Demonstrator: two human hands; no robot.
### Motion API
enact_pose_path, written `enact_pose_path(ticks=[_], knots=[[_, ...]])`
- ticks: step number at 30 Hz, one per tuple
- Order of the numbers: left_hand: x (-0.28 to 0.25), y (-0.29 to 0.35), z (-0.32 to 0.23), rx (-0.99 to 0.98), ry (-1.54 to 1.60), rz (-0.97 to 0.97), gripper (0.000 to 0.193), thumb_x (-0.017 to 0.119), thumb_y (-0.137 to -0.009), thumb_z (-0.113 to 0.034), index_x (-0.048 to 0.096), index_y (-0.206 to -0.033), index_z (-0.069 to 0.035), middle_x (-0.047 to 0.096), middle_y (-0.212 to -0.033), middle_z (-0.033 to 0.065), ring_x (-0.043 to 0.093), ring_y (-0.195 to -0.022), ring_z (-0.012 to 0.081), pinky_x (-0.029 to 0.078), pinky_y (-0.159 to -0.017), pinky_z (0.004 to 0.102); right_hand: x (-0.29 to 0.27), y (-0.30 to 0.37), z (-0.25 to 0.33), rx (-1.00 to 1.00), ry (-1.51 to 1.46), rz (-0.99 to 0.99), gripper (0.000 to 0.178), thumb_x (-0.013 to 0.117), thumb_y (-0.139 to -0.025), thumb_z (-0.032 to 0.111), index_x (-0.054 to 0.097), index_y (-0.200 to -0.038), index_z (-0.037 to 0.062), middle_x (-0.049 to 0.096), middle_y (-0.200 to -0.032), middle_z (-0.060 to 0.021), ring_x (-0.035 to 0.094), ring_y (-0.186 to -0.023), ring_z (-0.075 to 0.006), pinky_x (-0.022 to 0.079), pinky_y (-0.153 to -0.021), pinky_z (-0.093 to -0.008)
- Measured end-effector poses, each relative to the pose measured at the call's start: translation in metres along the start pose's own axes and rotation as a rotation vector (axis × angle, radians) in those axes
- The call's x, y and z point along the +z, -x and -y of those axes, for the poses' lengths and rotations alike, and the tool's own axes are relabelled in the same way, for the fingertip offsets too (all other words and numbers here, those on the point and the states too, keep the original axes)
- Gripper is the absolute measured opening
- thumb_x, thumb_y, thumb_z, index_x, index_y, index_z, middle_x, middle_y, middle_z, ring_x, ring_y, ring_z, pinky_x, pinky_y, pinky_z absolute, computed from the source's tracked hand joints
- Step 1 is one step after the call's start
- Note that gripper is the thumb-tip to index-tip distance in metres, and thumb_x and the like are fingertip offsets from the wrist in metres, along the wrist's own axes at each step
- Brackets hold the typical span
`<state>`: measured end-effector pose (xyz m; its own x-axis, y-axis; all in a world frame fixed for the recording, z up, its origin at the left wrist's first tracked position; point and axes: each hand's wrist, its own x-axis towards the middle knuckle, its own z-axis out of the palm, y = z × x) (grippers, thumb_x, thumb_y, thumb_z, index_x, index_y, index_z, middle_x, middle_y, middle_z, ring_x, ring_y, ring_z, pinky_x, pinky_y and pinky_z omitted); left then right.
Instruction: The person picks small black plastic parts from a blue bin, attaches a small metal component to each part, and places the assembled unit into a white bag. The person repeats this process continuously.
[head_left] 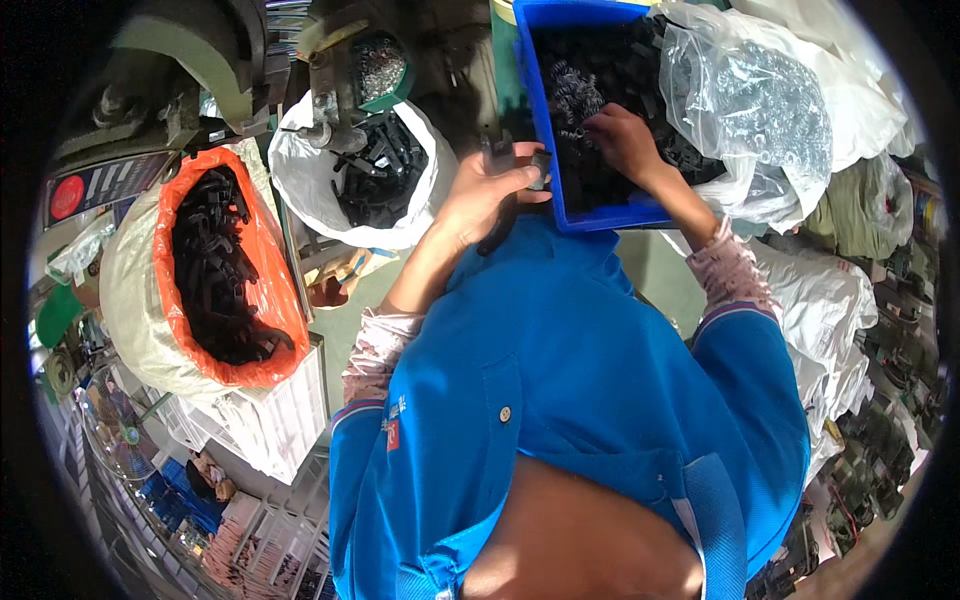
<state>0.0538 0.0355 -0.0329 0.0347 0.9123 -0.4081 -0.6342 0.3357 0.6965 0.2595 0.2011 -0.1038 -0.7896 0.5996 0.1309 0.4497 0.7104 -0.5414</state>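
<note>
**Holding a black part (pixel 497 155) in the left hand, reaching with the right**

Well to the left of the left hand (pixel 478 195), an orange-lined sack (pixel 285 290) contains a heap of dark pieces (pixel 210 265). Nearer that hand, on the same side, a white-lined container (pixel 290 180) carries more black pieces (pixel 385 165), with a green dish (pixel 404 88) of small metal bits beyond it. The left hand's fingers are wrapped around the black part, a short dark cylinder (pixel 541 170) showing at the fingertips.

Just right of that hand stands a blue bin (pixel 612 217). The right hand (pixel 628 145) is inside, fingers bent at some coil springs (pixel 575 95) — whether it has pinched one, I cannot tell. Right of it lies a clear bag (pixel 765 110) of springs.

As I judge it, this piece is partway along: the part is in hand, no spring is visible on it, and many springs remain loose — whether the heaped pieces are finished is unclear.
</note>
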Motion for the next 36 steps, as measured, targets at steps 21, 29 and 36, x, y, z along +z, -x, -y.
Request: enact_pose_path(ticks=[21,29,36], knots=[[0.003,-0.01,-0.017,0.32,-0.224,-0.06,0.028,0.072,-0.078,-0.003,0.058,-0.102,-0.001,0.061,-0.095,0.0037,0.058,-0.074,0.0097,0.051,-0.064,0.0245,-0.062,-0.037,0.096,0.185,-0.984,0.099,0.019,0.066,-0.086,0.014,0.066,-0.099,0.0,0.065,-0.085,-0.0037,0.058,-0.074,-0.0083,0.046,-0.066,-0.0212],[0.008,-0.001,-0.014,0.394,-0.521,-0.191,0.02,0.067,-0.082,-0.002,0.062,-0.1,0.003,0.065,-0.088,0.006,0.061,-0.073,0.0095,0.053,-0.063,0.0237,-0.071,-0.049,0.116,-0.362,-0.305,0.053,0.012,0.065,-0.083,0.003,0.068,-0.095,0.0006,0.063,-0.087,-0.0085,0.06,-0.078,-0.0129,0.047,-0.068,-0.0237],[0.018,-0.002,-0.017,0.662,-0.419,-0.288,0.027,0.061,-0.082,0.003,0.057,-0.109,0.0,0.061,-0.091,0.0028,0.056,-0.082,0.0069,0.047,-0.072,0.0208,-0.064,-0.048,0.121,0.138,-0.927,0.077,0.036,0.061,-0.089,0.012,0.053,-0.122,-0.0003,0.065,-0.103,-0.0097,0.064,-0.088,-0.0169,0.053,-0.075,-0.0286]])
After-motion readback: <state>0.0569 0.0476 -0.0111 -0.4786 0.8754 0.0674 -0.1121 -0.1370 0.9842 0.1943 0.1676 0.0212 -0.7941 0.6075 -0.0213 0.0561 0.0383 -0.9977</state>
